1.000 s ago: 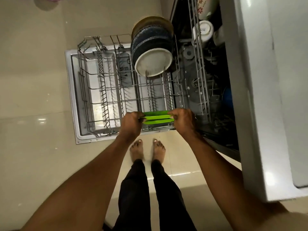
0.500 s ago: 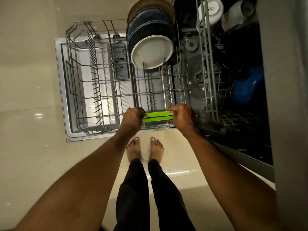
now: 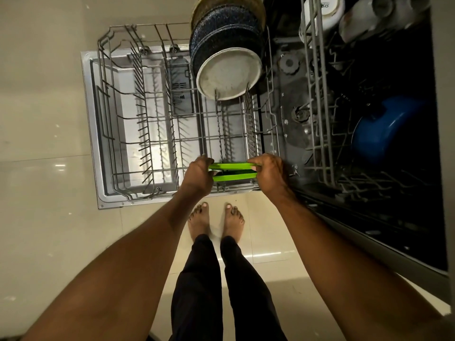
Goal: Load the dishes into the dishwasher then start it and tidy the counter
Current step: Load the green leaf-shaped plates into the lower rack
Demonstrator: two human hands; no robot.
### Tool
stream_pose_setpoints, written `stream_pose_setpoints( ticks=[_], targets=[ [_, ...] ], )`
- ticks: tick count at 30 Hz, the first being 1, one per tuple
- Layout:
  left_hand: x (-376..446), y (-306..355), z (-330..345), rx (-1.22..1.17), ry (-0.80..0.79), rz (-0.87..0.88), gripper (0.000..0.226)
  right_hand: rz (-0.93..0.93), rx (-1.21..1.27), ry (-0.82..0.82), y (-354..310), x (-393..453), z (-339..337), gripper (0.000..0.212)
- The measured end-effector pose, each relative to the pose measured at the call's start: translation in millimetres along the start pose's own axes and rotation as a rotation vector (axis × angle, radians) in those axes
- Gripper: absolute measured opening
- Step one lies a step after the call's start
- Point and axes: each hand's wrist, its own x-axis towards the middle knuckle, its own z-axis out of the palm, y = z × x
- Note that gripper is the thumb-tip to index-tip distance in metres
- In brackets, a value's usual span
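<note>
Barely anything shifted: both hands held as before, left hand (image 3: 197, 174) and right hand (image 3: 269, 173) with fingers pinching two green plates (image 3: 232, 171) edge-on over the lower rack (image 3: 157, 134), near corner. Missing the tines could tip them. Pale glossy floor (image 3: 44, 168); stacked plates (image 3: 227, 52) stood far.

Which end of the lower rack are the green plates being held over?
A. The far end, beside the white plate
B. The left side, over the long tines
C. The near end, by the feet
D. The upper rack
C: both hands, left and right, grip the green plates at the rack's near edge, apart from the white plate at the far end.
</note>
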Motion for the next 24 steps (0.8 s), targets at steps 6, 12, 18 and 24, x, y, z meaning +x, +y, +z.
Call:
stream_pose_setpoints(
  ticks=[6, 12, 18, 24],
  targets=[
    [0, -2, 1, -0.037, -0.082, -0.016, 0.054, 0.005, -0.208, -0.044, 7, -3, 17, 0.057],
    [-9, 1, -3, -0.027, 0.022, -0.018, 0.035, 0.088, -0.315, -0.023, -5, -35, 16, 0.067],
    [-14, 3, -6, -0.038, 0.025, -0.022, 0.047, 0.177, -0.2, -0.189, -9, -31, 21, 0.082],
    [-11, 4, -8, 0.007, -0.048, 0.007, 0.054, 0.181, -0.184, -0.314, -7, -25, 16, 0.09]
  ],
)
